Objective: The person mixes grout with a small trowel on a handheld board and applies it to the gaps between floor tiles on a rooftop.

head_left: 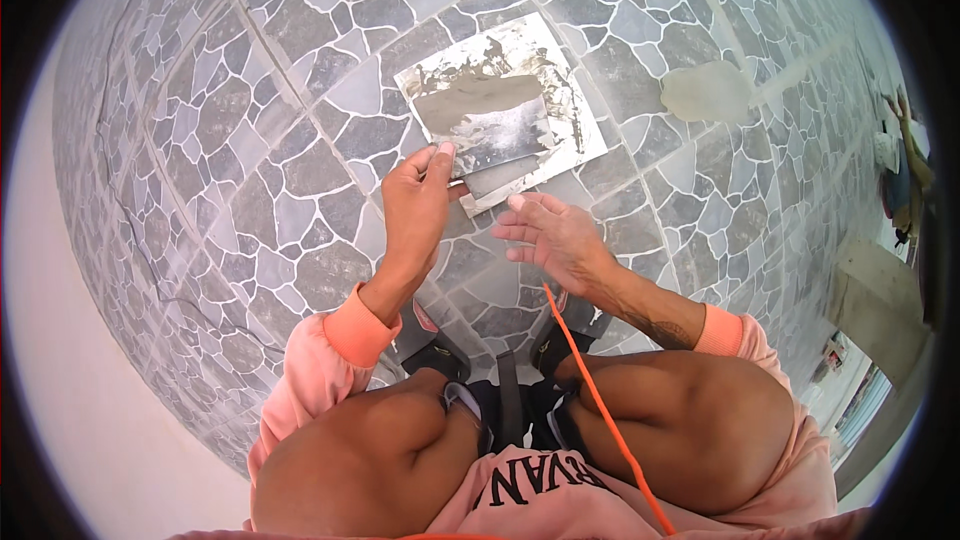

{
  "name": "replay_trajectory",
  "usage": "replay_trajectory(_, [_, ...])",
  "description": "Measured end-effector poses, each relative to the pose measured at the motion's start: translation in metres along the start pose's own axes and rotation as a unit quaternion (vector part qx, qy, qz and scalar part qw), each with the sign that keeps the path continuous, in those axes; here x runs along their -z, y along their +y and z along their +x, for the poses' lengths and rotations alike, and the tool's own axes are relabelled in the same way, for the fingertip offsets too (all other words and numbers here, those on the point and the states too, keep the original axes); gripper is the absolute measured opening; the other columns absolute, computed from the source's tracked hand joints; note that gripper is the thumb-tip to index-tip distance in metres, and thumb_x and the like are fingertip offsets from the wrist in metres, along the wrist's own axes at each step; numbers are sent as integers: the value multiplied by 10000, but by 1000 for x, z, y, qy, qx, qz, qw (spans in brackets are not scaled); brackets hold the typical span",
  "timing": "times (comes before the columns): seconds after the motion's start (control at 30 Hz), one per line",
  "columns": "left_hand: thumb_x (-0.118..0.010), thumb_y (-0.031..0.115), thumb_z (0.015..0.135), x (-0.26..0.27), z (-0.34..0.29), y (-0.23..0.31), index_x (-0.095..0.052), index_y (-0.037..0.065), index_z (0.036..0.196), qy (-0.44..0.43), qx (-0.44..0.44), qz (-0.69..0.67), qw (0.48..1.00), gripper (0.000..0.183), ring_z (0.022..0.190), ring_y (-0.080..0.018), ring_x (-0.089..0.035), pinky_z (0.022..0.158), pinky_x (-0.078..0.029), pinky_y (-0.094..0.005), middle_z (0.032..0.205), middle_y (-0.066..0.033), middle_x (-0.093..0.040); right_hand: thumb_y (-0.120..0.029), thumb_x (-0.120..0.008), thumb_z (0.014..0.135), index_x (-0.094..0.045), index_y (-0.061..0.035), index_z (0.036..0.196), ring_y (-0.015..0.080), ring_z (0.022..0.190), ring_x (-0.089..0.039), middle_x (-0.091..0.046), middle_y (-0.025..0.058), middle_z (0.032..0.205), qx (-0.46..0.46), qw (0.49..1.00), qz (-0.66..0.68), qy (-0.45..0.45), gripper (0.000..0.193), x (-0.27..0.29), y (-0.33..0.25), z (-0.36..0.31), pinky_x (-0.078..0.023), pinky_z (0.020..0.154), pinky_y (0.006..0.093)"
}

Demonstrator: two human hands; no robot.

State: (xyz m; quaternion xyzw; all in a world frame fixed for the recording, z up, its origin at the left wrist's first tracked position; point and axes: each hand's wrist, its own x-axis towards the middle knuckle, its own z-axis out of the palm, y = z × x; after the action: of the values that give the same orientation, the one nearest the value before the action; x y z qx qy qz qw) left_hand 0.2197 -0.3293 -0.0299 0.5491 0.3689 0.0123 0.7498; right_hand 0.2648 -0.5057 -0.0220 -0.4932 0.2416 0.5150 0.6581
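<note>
My left hand (412,202) pinches the near left corner of a thin, dark grey rectangular plate (510,135) between thumb and fingers. Wet grey paste (470,100) is spread over the far part of that plate. Beneath it a larger white square board (575,130), smeared with the same paste, lies tilted to the floor's joints; whether the plate touches the board I cannot tell. My right hand (560,240) is just off the board's near edge, fingers apart, holding nothing.
Stone-patterned tiles (260,195) cover the floor around my feet. A pale grey patch (706,92) spreads on the floor right of the board. An orange cord (610,400) hangs from my front. A grey block-like object (880,285) stands at the far right.
</note>
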Motion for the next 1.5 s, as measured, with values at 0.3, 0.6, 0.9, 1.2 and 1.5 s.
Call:
replay_trajectory(0.3, [-519, 213, 984, -12, -8, 5, -647, -9, 1006, -44, 19, -27, 998, 257, 845, -116, -613, 770, -526, -295, 968, -59, -659, -181, -636, 916, -516, -35, 1058, 250, 1035, -608, -585, 97, 1071, 25, 989, 108, -96, 236, 1, 2, 12, -505, 762, 364])
replay_trajectory(0.6, [-446, 210, 1014, 15, 15, 16, -600, -7, 1066, -66, -49, 55, 995, 271, 901, -121, -612, 831, -534, -309, 1001, -61, -650, -69, -526, 896, -513, -8, 1074, 258, 990, -631, -595, 104, 1055, 94, 993, 68, 2, 188, 66, -12, 22, -525, 702, 358])
replay_trajectory(0.9, [-406, 203, 1013, 28, 37, 50, -531, -4, 1135, -87, -128, 225, 962, 270, 738, -134, -634, 633, -565, -270, 925, -78, -625, -121, -479, 908, -500, 23, 1134, 225, 869, -639, -605, 117, 1046, 260, 965, -32, 13, 269, 96, -55, 23, -547, 673, 340])
replay_trajectory(1.2, [-498, 178, 972, 21, 64, 56, -516, -47, 1164, -82, -161, 267, 947, 296, 694, -135, -630, 560, -545, -262, 869, -79, -604, -120, -554, 930, -465, 31, 1226, 209, 945, -626, -611, 129, 1098, 214, 969, -37, -117, 344, 77, -93, 19, -543, 734, 346])
replay_trajectory(1.5, [-548, 176, 932, 20, 71, 65, -607, -23, 1163, -102, -255, 411, 869, 310, 550, -144, -599, 524, -482, -268, 795, -92, -628, -34, -597, 902, -566, -14, 1196, 188, 1003, -633, -648, 85, 1114, 446, 806, -383, -62, 297, 38, -138, 36, -526, 812, 320])
